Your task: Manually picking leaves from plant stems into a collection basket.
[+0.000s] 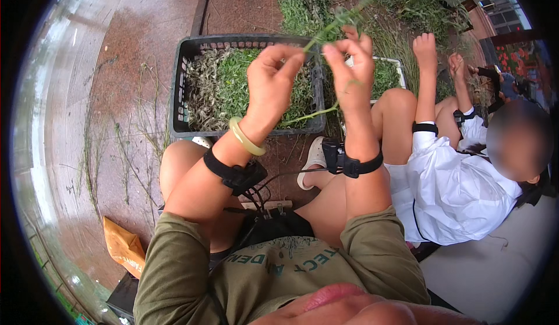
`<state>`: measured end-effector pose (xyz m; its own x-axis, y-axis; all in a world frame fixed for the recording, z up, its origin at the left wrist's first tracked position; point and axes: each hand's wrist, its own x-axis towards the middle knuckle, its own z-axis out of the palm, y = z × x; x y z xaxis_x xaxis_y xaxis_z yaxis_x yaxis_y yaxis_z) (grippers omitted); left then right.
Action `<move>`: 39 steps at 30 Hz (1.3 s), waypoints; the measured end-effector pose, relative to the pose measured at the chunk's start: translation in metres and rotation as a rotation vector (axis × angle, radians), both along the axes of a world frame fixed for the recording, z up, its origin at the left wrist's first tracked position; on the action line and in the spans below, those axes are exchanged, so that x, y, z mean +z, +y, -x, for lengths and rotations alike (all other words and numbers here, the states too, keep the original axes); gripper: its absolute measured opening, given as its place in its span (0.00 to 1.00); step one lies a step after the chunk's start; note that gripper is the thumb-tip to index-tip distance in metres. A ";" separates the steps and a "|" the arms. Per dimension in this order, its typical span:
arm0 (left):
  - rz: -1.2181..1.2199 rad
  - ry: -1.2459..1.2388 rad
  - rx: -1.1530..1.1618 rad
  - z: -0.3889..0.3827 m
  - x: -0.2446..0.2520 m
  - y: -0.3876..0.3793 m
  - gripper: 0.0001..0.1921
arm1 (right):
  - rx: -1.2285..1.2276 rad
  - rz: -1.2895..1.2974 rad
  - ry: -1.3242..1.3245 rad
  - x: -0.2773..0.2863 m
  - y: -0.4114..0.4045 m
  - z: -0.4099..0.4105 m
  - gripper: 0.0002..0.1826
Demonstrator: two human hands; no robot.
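My left hand (pixel 270 78) pinches a leafy green plant stem (pixel 325 32) between thumb and fingertips. The stem's top slants up to the right and is blurred. My right hand (pixel 356 65) is raised beside it, thumb and fingers curled at the leaves. A second thin stem (pixel 312 115) trails down-left from near my right wrist, above the crate's edge. Below both hands stands a black plastic crate (pixel 246 131). Picked green leaves (pixel 238 69) lie in it next to greyish, wilted leaves (pixel 203 87).
A person in a white shirt (pixel 458 185) sits at the right, hands raised. A white basket (pixel 401 74) of greens stands between us. Heaps of cut plants (pixel 303 6) lie beyond the crate. Bare stems (pixel 124 168) litter the floor at left, near an orange bag (pixel 122 242).
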<state>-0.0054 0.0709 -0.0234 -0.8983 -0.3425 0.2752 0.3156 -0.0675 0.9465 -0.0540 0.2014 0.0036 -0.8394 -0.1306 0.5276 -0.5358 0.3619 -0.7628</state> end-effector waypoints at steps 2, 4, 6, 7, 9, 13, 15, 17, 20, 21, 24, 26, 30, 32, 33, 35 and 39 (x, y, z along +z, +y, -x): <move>-0.204 -0.148 -0.050 -0.004 0.011 -0.009 0.03 | -0.008 0.196 -0.124 0.006 0.012 0.006 0.10; -0.222 -0.164 -0.072 -0.007 0.012 -0.014 0.03 | 0.002 0.264 -0.155 0.007 0.019 0.010 0.10; -0.269 -0.152 -0.109 -0.007 0.013 -0.013 0.05 | 0.026 0.218 -0.190 0.007 0.022 0.010 0.11; -0.269 -0.154 -0.110 -0.007 0.015 -0.013 0.05 | 0.049 0.168 -0.226 0.007 0.023 0.009 0.12; -0.401 -0.237 -0.172 -0.008 0.017 -0.014 0.05 | 0.132 0.051 -0.277 0.004 0.021 0.009 0.11; -0.459 -0.268 -0.213 -0.008 0.018 -0.014 0.04 | 0.204 0.012 -0.271 -0.002 0.015 0.005 0.10; -0.474 -0.274 -0.233 -0.007 0.018 -0.015 0.04 | 0.261 0.129 -0.339 -0.001 0.009 0.001 0.10; -0.490 -0.282 -0.251 -0.007 0.016 -0.015 0.04 | 0.321 0.310 -0.501 0.003 0.000 -0.004 0.10; -0.464 -0.280 -0.264 -0.007 0.015 -0.014 0.04 | 0.350 0.354 -0.477 -0.003 -0.008 -0.006 0.11; -0.459 -0.285 -0.278 -0.007 0.015 -0.013 0.04 | 0.370 0.371 -0.458 -0.006 -0.008 -0.005 0.10; -0.447 -0.282 -0.296 -0.007 0.014 -0.013 0.04 | 0.359 0.384 -0.449 -0.008 -0.007 0.000 0.09; -0.440 -0.273 -0.298 -0.007 0.014 -0.014 0.04 | 0.356 0.378 -0.437 -0.006 -0.006 0.000 0.09; -0.429 -0.309 -0.296 -0.008 0.017 -0.014 0.04 | 0.327 0.376 -0.487 -0.003 -0.008 -0.004 0.07; -0.436 -0.308 -0.299 -0.009 0.018 -0.015 0.04 | 0.330 0.403 -0.515 -0.003 -0.010 -0.005 0.07; -0.425 -0.314 -0.303 -0.009 0.018 -0.014 0.04 | 0.322 0.428 -0.527 -0.004 -0.011 -0.005 0.08; -0.415 -0.319 -0.309 -0.008 0.017 -0.013 0.04 | 0.313 0.452 -0.538 -0.006 -0.012 -0.005 0.09; -0.423 -0.318 -0.304 -0.008 0.018 -0.013 0.04 | 0.240 0.494 -0.475 -0.008 -0.011 -0.001 0.09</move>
